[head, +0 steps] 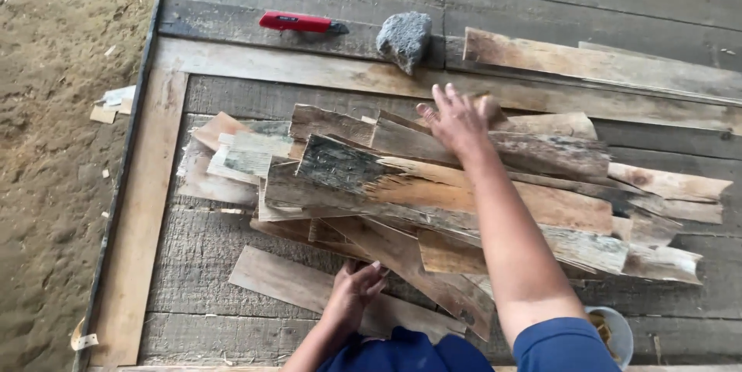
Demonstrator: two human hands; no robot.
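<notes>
A loose pile of split, weathered wood slabs (433, 186) lies on a grey plank floor. My right hand (456, 121) reaches over the pile to its far side, fingers spread, resting on a slab at the back edge. My left hand (354, 291) is at the near edge of the pile, fingers curled on the end of a flat slab (309, 287) lying lowest and nearest me.
A red utility knife (297, 22) and a grey stone (404, 37) lie on a far plank. A long board (595, 63) lies at the back right. A white bowl (614, 329) sits by my right elbow. Bare sandy ground (54, 148) borders the floor on the left.
</notes>
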